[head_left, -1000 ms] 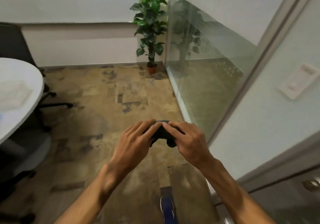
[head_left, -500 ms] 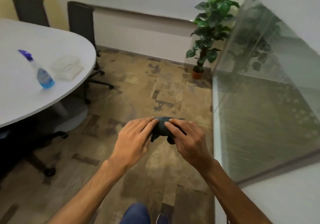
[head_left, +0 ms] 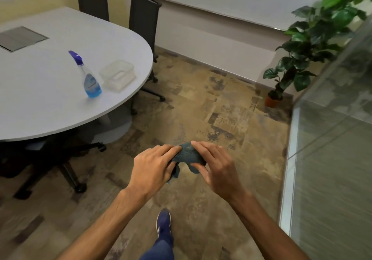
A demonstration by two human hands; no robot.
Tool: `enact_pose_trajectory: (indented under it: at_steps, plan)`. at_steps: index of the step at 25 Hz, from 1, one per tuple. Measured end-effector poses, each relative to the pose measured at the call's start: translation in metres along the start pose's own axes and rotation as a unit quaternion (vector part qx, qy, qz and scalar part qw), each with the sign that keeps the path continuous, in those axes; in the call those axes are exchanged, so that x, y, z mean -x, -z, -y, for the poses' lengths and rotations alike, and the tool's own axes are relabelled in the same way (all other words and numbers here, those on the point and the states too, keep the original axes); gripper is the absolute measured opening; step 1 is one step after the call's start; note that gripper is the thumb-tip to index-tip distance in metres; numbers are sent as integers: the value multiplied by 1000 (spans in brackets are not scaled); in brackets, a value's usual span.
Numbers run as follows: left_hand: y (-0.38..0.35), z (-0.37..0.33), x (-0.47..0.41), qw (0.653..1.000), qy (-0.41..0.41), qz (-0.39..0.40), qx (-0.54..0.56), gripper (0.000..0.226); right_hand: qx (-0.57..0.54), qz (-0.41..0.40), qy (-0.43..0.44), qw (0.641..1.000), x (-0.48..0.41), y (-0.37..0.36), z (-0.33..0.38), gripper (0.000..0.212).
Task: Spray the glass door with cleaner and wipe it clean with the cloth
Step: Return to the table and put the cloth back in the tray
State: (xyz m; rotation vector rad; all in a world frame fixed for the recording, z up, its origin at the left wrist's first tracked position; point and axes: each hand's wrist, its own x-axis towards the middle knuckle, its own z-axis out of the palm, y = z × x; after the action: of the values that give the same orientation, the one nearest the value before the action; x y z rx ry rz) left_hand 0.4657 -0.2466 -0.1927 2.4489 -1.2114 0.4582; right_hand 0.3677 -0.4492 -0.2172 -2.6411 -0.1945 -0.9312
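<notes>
While both hands, left (head_left: 153, 167) and right (head_left: 216, 167), pinch it, the dark nubbly cloth (head_left: 188, 156) hangs crumpled.

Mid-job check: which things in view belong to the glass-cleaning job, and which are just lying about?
Part of the job:
- dark cloth, held between left hand and right hand
- spray bottle, upright on the white table
- glass panel at right

Just lying about:
- clear plastic container beside the bottle
- potted plant
- office chairs
</notes>
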Motion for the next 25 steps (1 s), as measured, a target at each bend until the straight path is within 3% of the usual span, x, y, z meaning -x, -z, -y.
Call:
enact_pose_trajectory:
  at_steps: [2, 6, 11, 15, 18, 21, 25]
  plan:
    - [-4, 31, -24, 1000, 18, -1, -2, 31, -15, 20, -25, 999, -33, -24, -14, 57]
    - [-10, 91, -60, 999, 45, 1, -10, 32, -12, 5, -5, 1000, -97, -72, -33, 37]
    - [-12, 140, -93, 995, 100, -14, -18, 37, -1, -10, -9, 1000, -166, -113, -40, 51]
    - [-19, 163, -124, 983, 178, -37, -1, 45, 38, -36, -141, 989, -213, -143, -46, 55]
    - [-33, 176, -159, 968, 243, -57, -7, 44, -81, -12, -241, 967, -250, -165, -55, 41]
    - [-54, 197, -204, 955, 288, -66, -32, 45, -269, 28, -309, 912, -290, -184, -79, 32]
    - [-79, 218, -267, 933, 349, -71, -46, 48, -481, 101, -414, 766, -347, -206, -118, 32]
